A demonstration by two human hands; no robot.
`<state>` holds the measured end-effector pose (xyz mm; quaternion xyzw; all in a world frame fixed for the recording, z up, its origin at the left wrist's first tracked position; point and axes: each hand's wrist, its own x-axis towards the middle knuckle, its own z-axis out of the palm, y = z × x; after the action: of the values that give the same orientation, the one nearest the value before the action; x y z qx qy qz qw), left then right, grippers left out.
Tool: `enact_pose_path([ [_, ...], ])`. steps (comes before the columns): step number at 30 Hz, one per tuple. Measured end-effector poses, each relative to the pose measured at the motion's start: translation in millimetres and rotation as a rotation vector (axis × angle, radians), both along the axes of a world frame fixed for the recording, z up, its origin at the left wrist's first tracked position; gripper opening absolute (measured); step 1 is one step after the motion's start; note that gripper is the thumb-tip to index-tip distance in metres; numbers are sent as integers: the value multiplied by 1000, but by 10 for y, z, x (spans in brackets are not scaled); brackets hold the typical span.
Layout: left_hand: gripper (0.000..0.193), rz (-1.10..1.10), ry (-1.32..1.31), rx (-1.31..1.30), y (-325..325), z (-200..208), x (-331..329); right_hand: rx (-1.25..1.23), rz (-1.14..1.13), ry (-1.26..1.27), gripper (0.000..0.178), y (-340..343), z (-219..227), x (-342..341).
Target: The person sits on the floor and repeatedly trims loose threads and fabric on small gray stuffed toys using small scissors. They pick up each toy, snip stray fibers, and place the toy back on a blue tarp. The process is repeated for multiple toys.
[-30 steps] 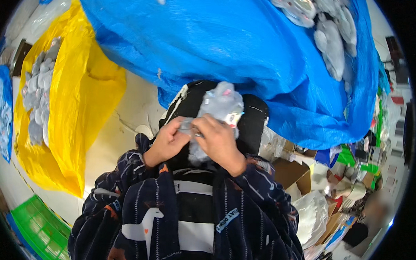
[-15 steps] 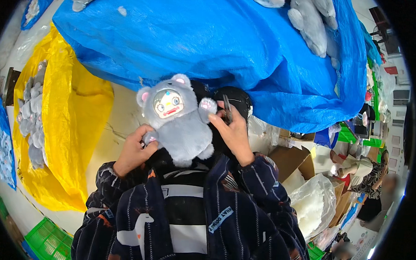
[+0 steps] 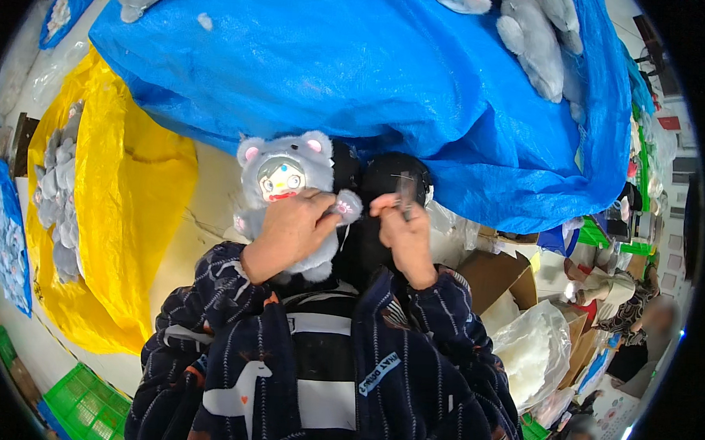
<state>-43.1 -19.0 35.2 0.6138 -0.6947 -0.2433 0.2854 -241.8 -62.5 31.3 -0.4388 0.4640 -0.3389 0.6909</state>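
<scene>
A grey plush bear toy (image 3: 318, 171) with round ears, pink paw pads and a doll-like face lies on my dark-trousered lap. My left hand (image 3: 292, 224) reaches across its body, closed on the arm at the toy's right side, and covers much of the belly. Just right of that paw, apart from the toy, is my right hand (image 3: 404, 228). Its curled fingers hold a small metal tool (image 3: 406, 192), blurred by motion, that looks like thread snips. A short pale thread seems to hang beside the toy below its paw.
A large blue sheet (image 3: 320, 69) spreads ahead, with grey plush toys (image 3: 533, 51) on its far edges. At left stands a yellow sack (image 3: 124, 234) of small grey plush pieces (image 3: 59, 184). A cardboard box (image 3: 495, 277) and a clear bag of white stuffing (image 3: 531, 357) are at right. People appear farther right.
My left hand has moved from the toy's left paw across to its right-side arm. My right hand has come off that arm and moved slightly right with the tool. The toy sits more upright.
</scene>
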Motion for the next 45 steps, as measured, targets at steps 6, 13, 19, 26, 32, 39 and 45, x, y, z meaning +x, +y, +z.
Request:
enact_pose_path([
  [6,20,22,-26,59,17,3,-27,-672,136,360,22,-48,-23,269],
  [13,26,-25,96,17,203,26,72,100,90,93,13,79,-52,215],
  [19,72,-23,-41,-30,863,39,293,119,61,39,18,104,-5,222],
  [26,64,7,-272,-243,663,-192,154,-315,243,320,24,513,129,330],
  [32,39,-69,-25,-477,693,-56,282,16,315,210,24,447,160,332],
  [39,33,299,1400,555,1027,-182,380,186,372,12,21,436,101,352],
  [45,39,243,1415,536,895,-108,327,7,488,273,21,383,66,243],
])
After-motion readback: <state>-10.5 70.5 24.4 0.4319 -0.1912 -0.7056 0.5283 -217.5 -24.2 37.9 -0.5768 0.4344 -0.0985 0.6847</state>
